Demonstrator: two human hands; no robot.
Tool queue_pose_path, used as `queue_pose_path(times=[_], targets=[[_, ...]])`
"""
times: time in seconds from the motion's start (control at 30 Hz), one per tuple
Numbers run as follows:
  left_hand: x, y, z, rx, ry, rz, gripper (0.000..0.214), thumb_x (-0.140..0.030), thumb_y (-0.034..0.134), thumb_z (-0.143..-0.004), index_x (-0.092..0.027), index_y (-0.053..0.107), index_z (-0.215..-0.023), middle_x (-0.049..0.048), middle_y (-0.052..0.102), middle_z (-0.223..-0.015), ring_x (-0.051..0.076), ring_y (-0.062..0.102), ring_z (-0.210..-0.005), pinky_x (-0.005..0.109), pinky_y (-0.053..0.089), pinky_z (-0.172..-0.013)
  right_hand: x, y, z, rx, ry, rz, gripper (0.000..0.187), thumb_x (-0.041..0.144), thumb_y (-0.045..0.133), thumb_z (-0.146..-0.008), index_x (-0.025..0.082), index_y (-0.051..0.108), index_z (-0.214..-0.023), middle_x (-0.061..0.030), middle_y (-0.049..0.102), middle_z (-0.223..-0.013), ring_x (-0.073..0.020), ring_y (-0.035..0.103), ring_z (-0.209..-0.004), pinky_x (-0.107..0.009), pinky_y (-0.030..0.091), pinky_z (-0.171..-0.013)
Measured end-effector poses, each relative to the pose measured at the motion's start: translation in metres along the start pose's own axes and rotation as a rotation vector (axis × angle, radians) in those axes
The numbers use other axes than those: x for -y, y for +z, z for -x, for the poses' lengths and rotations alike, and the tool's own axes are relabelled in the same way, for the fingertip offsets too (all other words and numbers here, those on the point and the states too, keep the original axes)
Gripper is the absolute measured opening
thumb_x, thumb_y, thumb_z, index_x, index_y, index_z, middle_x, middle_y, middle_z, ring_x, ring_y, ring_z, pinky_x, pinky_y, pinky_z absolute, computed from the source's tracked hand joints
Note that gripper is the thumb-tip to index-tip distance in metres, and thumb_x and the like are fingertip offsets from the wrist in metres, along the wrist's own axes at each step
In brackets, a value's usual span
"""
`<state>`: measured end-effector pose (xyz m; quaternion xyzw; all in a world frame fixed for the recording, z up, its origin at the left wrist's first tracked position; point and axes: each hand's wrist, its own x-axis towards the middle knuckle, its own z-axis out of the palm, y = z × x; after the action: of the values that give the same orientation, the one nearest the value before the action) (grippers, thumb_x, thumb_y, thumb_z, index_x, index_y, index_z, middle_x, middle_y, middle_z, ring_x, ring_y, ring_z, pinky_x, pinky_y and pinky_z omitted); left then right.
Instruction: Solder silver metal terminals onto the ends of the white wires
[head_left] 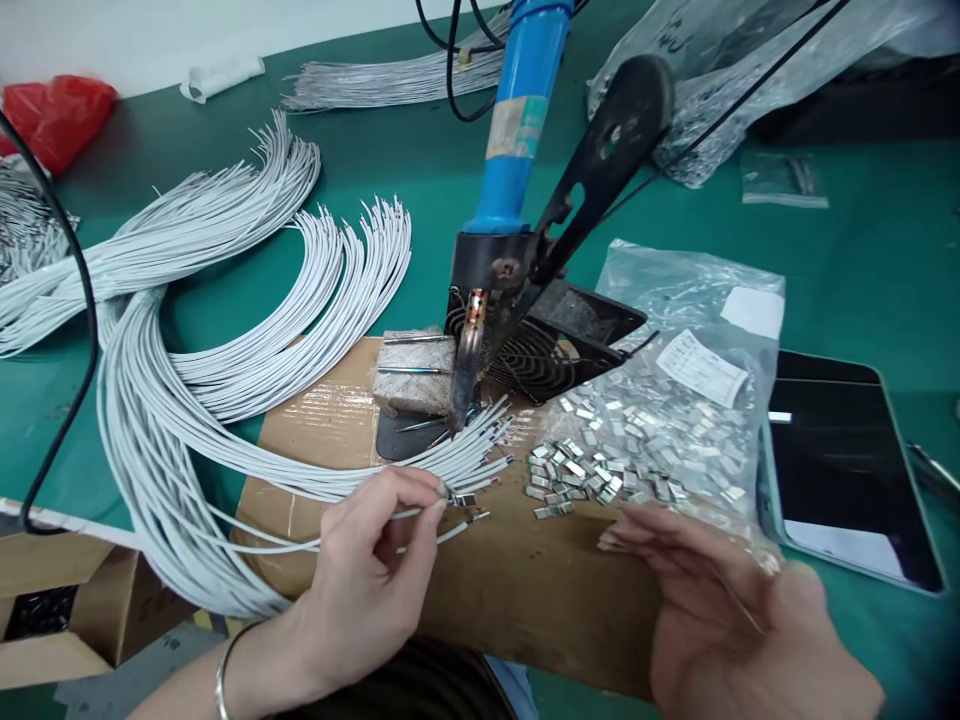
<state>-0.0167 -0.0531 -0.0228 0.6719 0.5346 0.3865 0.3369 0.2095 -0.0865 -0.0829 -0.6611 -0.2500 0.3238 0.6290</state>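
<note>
My left hand [379,550] is closed in a pinch on a small metal connector [464,500], beside the stripped tips of white cables [300,478]. Fingers stretched out, my right hand [739,600] is open close to a pile of small silvery connectors [574,470] with green edges. Above the cable tips, a blue-handled soldering iron [517,120] points down in a black stand [607,150]. Beside its tip sits a worn block [415,372] with thin metal rods on it. Brown cardboard [555,600] lies under the work.
A clear plastic bag [675,280] holds more connectors, with a phone [847,470] at its right. A black fan [547,345] stands behind the iron's tip. Cable bundles [187,235] cover the left side. An open carton [105,600] is lower left; a red bag [64,115] is far left.
</note>
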Motion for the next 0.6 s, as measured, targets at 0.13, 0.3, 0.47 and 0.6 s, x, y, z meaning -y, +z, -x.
queue_pose_path(times=[0.13,0.3,0.47,0.6], targets=[[0.006,-0.007,0.011,0.055,-0.007,0.019,0.016,-0.006,0.064,-0.098,-0.022,0.067,-0.096,0.0007,0.075,-0.090,0.012,0.072,-0.079,0.018,0.054,-0.067,-0.004,0.001,0.009,0.006,-0.031,0.031,0.052,0.062,0.053,-0.101,0.017,0.076,-0.090,-0.0077,0.077,-0.083,-0.0225,0.071,-0.072,-0.040,0.056,-0.070],[0.026,-0.021,0.032,0.156,0.082,-0.078,0.016,-0.006,0.067,-0.096,-0.021,0.070,-0.095,0.0015,0.077,-0.086,0.014,0.071,-0.078,0.024,0.055,-0.076,0.002,0.005,0.009,0.004,-0.091,0.002,0.042,0.057,0.059,-0.099,0.021,0.068,-0.082,0.0014,0.058,-0.060,-0.0160,0.055,-0.054,-0.030,0.044,-0.051],[0.040,-0.036,0.054,0.145,-0.018,-0.166,0.011,-0.013,0.067,-0.098,-0.020,0.071,-0.107,-0.0056,0.059,-0.064,0.011,0.056,-0.051,0.020,0.047,-0.051,-0.001,0.002,0.007,0.010,-0.114,-0.057,0.038,0.052,0.063,-0.095,0.020,0.067,-0.074,-0.0007,0.057,-0.063,-0.0162,0.053,-0.056,-0.029,0.043,-0.047],[0.037,-0.037,0.054,0.169,0.011,-0.328,0.038,-0.015,0.064,-0.101,-0.021,0.066,-0.138,-0.0038,0.060,-0.074,0.011,0.056,-0.052,0.020,0.048,-0.051,-0.005,-0.001,0.010,0.003,-0.113,-0.040,0.041,0.051,0.056,-0.099,0.019,0.071,-0.078,-0.0054,0.066,-0.073,-0.0181,0.057,-0.059,-0.032,0.047,-0.050]])
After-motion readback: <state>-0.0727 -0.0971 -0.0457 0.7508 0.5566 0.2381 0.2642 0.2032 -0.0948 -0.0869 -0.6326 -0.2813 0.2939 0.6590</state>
